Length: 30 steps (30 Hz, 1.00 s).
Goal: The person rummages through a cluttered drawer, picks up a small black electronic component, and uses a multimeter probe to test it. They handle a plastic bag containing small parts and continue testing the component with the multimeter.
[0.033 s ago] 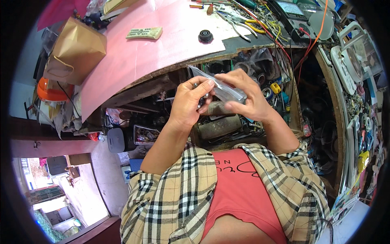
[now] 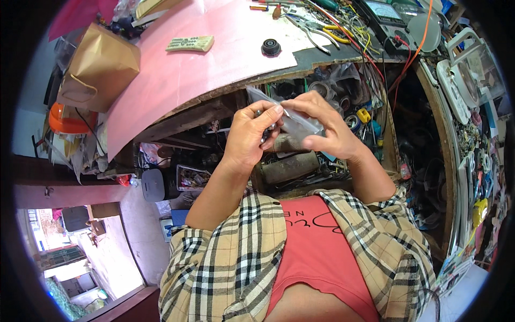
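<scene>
My left hand [image 2: 248,134] is closed, its thumb and forefinger pinching one end of a clear plastic bag [image 2: 300,127]. Some small dark, shiny pieces [image 2: 259,113] show between its curled fingers, too small to name. Over the bag's other end is my right hand [image 2: 328,124]. Its fingers arch across the plastic while the thumb stands well apart below, so no firm grip shows. Both hands are held above an open drawer [image 2: 391,134] crammed with parts, including a thick grey-brown cylinder [image 2: 291,167].
Ahead, the pink-covered bench [image 2: 225,67] bears a remote control [image 2: 190,44], a round black part [image 2: 271,48] and pliers [image 2: 311,36]. A meter [image 2: 385,19] with a red lead stands far right. A brown paper bag [image 2: 104,67] is at left, cluttered shelves [image 2: 477,139] at right.
My right thumb has shifted slightly right, and its fingers have moved a little over the bag. My left hand keeps the same place.
</scene>
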Each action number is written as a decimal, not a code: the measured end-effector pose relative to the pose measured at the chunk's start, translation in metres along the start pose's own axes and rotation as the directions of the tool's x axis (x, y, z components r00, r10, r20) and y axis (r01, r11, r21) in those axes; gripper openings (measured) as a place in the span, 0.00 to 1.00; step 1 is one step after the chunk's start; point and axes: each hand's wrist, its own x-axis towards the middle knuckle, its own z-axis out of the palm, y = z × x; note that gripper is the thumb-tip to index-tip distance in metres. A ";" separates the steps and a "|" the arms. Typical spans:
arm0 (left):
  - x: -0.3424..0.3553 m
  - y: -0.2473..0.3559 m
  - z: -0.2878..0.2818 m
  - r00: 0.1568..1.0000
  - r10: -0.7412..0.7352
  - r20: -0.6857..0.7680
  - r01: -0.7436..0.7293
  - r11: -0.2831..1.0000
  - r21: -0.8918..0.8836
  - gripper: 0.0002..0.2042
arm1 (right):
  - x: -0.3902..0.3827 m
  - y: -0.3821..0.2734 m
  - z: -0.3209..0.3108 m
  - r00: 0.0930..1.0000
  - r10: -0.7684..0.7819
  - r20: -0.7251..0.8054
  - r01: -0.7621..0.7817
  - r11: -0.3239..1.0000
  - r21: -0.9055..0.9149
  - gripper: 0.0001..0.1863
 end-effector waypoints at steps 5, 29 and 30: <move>0.000 -0.010 0.000 0.999 -0.017 0.042 0.013 0.995 0.102 0.06 | -0.008 0.010 -0.002 0.881 0.437 0.178 -0.470 0.774 0.424 0.16; -0.002 -0.025 -0.001 0.985 -0.078 0.155 0.068 0.995 0.070 0.06 | -0.011 0.014 -0.008 0.815 0.504 0.287 -0.579 0.689 0.436 0.12; -0.002 -0.024 -0.003 0.987 -0.079 0.141 0.077 0.997 0.025 0.06 | -0.010 0.012 -0.011 0.802 0.536 0.265 -0.595 0.675 0.436 0.12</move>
